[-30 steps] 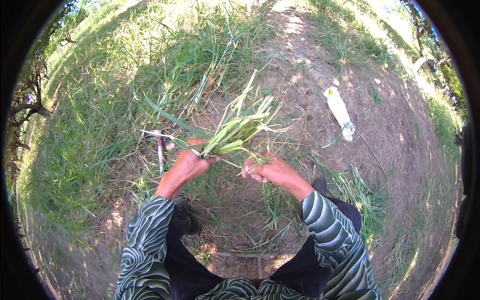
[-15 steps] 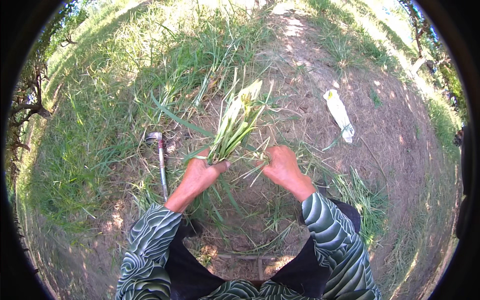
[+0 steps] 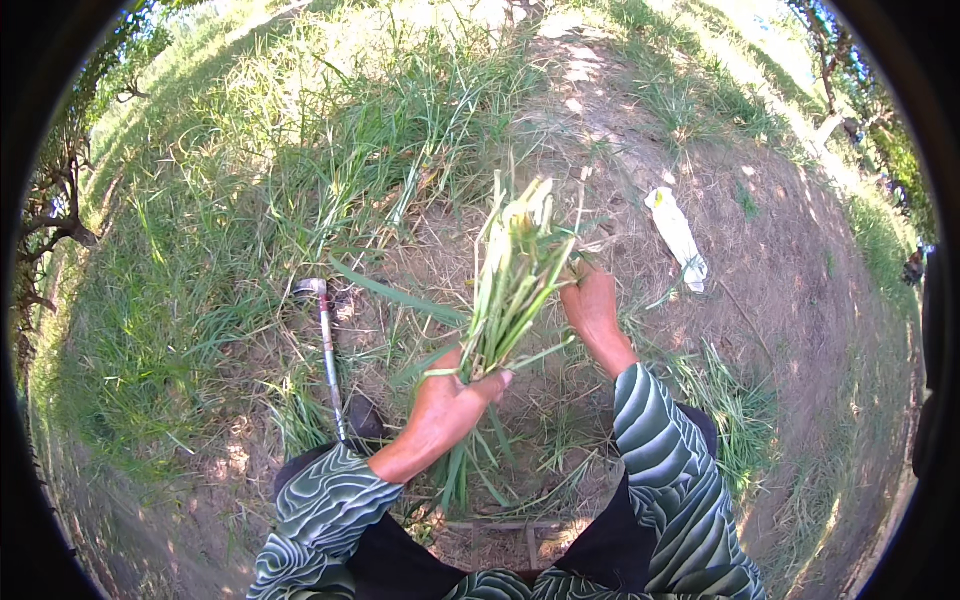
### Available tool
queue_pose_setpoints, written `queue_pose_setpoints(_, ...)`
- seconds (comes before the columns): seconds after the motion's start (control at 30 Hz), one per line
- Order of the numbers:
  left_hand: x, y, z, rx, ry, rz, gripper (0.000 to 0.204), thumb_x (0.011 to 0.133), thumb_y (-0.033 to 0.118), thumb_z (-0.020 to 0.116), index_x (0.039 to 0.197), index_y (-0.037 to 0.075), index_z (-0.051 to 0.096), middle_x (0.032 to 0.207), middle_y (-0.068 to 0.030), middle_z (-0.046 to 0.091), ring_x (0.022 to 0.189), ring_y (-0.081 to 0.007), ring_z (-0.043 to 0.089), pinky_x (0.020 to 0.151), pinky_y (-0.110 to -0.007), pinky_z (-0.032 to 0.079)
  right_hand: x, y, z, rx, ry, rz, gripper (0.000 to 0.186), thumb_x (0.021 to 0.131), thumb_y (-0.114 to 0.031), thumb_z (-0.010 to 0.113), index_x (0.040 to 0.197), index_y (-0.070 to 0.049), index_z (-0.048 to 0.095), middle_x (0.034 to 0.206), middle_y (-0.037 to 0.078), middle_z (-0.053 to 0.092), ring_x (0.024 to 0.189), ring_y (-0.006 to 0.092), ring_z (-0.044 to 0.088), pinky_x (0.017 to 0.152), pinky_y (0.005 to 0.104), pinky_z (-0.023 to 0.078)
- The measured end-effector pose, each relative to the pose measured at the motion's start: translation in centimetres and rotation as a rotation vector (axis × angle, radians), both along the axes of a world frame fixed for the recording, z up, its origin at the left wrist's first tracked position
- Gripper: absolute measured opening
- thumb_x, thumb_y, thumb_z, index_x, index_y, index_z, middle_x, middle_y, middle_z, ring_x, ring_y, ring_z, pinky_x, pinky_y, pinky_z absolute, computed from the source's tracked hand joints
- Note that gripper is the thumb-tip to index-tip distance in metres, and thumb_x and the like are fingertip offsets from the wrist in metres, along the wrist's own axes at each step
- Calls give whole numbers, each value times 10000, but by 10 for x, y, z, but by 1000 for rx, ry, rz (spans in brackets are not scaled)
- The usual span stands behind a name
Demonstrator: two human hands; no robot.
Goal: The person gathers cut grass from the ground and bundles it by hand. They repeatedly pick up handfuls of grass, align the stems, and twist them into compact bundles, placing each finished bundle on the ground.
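Note:
My left hand (image 3: pixel 445 405) is closed around the lower part of a bundle of green grass (image 3: pixel 515 265). Its pale stem ends point up and away from me, while long leaves hang below the fist and one blade sticks out to the left. Just right of the bundle is my right hand (image 3: pixel 592 303), fingers curled in a pinch at a few thin grass stems by its edge. The exact fingertips are partly hidden by the stems.
A short-handled tool with a curved metal head (image 3: pixel 327 345) lies left of my left hand. A white bag (image 3: pixel 677 240) rests on bare soil at the right. Cut grass (image 3: pixel 730 410) is heaped beside my right forearm; tall grass (image 3: pixel 400 130) grows ahead and left.
My left hand and the grass bundle have moved right and nearer to me. My right hand has shifted up and right, to the bundle's right edge.

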State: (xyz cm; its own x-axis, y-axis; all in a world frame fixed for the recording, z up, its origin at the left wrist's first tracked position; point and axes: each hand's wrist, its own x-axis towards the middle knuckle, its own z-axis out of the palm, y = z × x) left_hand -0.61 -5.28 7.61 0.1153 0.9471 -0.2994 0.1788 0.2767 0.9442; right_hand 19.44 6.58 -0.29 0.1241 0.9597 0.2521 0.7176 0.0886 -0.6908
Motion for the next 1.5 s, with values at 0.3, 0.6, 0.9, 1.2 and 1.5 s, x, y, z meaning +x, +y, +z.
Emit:
queue_pose_setpoints(0.3, -20, 29, -10, -76, -301, 412, 323, 728, -34, 694, 1029, 6, 586, 974, -102, 657, 839, -196, 610, 753, -327, 477, -33, -20, 37, -266, 1097, 100, 101, 879, -77, 571, 941, 0, 590, 739, 29, 558, 524, 48, 393, 416, 199, 298)
queue_pose_setpoints(0.6, -8, 41, -22, -105, -343, 343, 328, 724, -56, 685, 1031, 12, 593, 935, -87, 650, 812, -183, 603, 726, -328, 484, -26, -41, 52, -493, 1232, 463, 130, 850, -71, 558, 944, 11, 596, 705, -16, 473, 574, 54, 376, 508, 183, 288)
queue_pose_setpoints(0.9, 10, 48, -27, -144, -395, 325, 363, 734, -41, 688, 1071, 14, 565, 996, -96, 623, 886, -212, 585, 817, -354, 463, -20, -39, 35, -237, 888, 250, 279, 936, -241, 527, 768, -36, 613, 714, 27, 591, 688, 110, 520, 670, 275, 412)
queue_pose_setpoints(1.2, 10, 46, -21, -88, -444, 315, 284, 753, -85, 633, 1021, -22, 564, 910, -137, 651, 795, -230, 649, 703, -334, 546, -27, -59, 43, -198, 507, 425, 245, 830, -255, 659, 944, -40, 685, 779, 145, 678, 677, 234, 632, 638, 357, 476)
queue_pose_setpoints(1.5, 2, 46, -23, -175, -496, 304, 247, 768, -55, 640, 1003, -15, 579, 874, -114, 657, 772, -208, 645, 684, -307, 535, -40, -60, 36, -329, 489, 484, 241, 804, -193, 632, 977, -28, 664, 851, 158, 678, 768, 242, 650, 686, 361, 483)
